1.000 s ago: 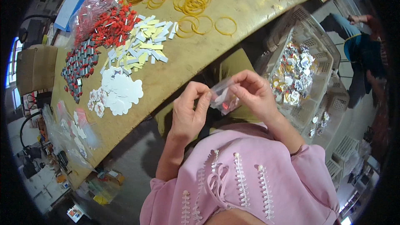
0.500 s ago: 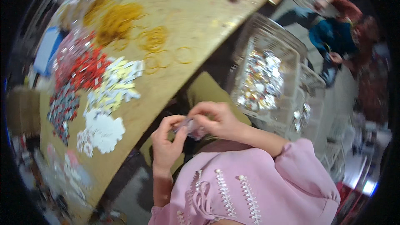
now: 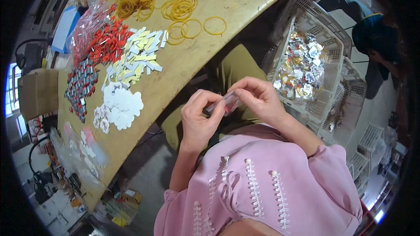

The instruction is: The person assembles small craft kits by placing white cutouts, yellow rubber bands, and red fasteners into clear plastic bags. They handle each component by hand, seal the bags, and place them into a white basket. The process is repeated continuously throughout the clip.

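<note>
Above my lap, my left hand [image 3: 199,116] and my right hand [image 3: 260,98] hold a small clear plastic bag [image 3: 230,104] between them. Both hands pinch it near its upper edge with thumb and fingers. Something red shows inside the bag, too small to name. On the table to my left lie white scalloped cards [image 3: 124,107], a heap of white and pale yellow strips [image 3: 138,57], red pieces [image 3: 105,41] and grey-and-red pieces [image 3: 81,87]. Yellow rubber bands [image 3: 179,8] lie farther off, a few of them single near the table edge.
A white plastic basket [image 3: 334,54] with many shiny filled packets [image 3: 302,67] stands to my right, with another crate beside it. The wooden table's edge [image 3: 175,98] runs diagonally past my knees. A cardboard box [image 3: 39,94] is at far left. Another person [image 3: 372,35] is at upper right.
The view has shifted, so the table and basket sit higher in it. My hands still hold the bag, which is now more stretched out between them. The other person shows less.
</note>
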Tool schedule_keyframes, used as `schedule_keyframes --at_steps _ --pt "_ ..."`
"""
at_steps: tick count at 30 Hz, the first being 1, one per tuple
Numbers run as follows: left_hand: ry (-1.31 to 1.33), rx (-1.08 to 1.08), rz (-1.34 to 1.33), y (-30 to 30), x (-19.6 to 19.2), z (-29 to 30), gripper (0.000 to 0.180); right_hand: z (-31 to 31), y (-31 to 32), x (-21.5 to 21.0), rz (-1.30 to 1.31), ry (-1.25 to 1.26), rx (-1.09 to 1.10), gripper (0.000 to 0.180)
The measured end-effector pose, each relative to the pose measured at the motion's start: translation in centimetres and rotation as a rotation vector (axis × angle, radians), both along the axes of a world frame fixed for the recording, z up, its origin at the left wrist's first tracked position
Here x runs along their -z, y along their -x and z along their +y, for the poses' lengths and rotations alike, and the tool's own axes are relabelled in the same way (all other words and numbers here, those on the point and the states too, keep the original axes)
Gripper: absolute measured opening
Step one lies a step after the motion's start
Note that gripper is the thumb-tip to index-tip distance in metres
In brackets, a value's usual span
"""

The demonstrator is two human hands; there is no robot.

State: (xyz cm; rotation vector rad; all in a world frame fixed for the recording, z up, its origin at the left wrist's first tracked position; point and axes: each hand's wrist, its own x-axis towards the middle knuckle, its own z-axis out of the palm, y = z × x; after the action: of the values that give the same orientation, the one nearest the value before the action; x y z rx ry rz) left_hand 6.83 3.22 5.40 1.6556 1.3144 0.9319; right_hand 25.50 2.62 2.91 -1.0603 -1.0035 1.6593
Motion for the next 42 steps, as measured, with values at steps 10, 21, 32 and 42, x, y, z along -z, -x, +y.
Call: schedule_keyframes --at_steps 10,21,32,42 --pt "-0.022 -0.043 0.035 -2.8 -0.5 -0.2 0.007 -0.6 -0.1 -0.3 -0.65 -0.686 0.246 0.009" --pt "0.037 0.091 0.01 -1.9 2.1 -1.4 0.008 -3.1 -0.2 1.6 -0.582 -0.592 0.256 0.009" --pt "0.03 0.467 -0.032 -2.4 3.8 2.0 0.013 -3.1 -6.9 -0.4 -0.531 -0.073 0.447 0.01" --pt "0.303 0.507 -0.019 -2.5 7.3 2.6 0.005 -13.0 -24.6 1.8 -1.8 -0.132 0.869 0.021"
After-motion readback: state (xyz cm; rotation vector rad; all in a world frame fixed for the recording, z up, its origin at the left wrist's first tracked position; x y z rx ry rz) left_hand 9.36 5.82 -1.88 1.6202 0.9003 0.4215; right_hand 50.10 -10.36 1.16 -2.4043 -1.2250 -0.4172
